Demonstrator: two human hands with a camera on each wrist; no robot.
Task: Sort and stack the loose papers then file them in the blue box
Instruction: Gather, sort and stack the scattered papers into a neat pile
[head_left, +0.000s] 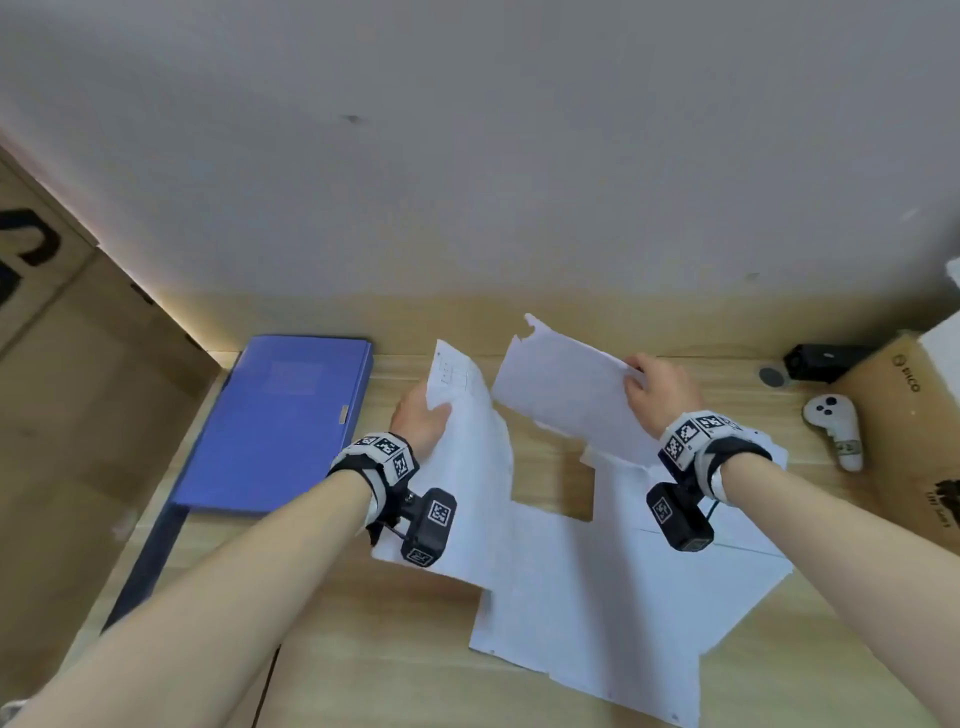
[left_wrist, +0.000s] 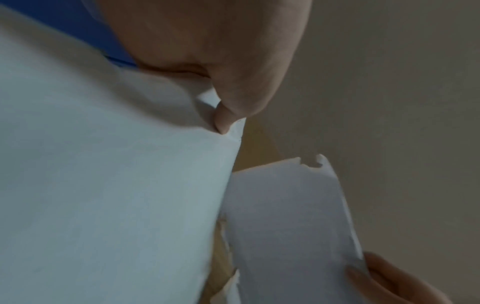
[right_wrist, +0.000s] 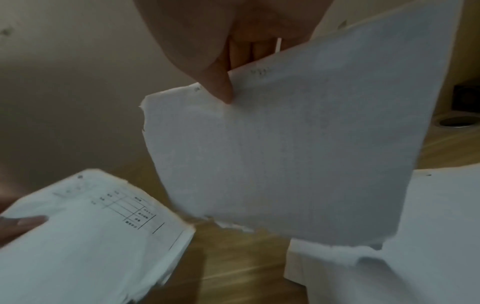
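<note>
The left hand (head_left: 420, 420) pinches a printed sheet (head_left: 457, 410) and the right hand (head_left: 660, 387) pinches a torn sheet (head_left: 563, 387), both lifted off the loose papers (head_left: 582, 597) on the desk (head_left: 363, 649), probably for stacking, while the shut blue box (head_left: 280, 421) waits left.

The pale wood-grain desk (head_left: 363, 649) looks smooth; the thin white paper sheets (head_left: 571, 597) are matt, some ragged-edged; the flat blue box (head_left: 280, 426) has a smooth plastic-looking finish.

Both hands are raised, left hand (head_left: 420, 422) and right hand (head_left: 661, 391) each pinching a sheet.
</note>
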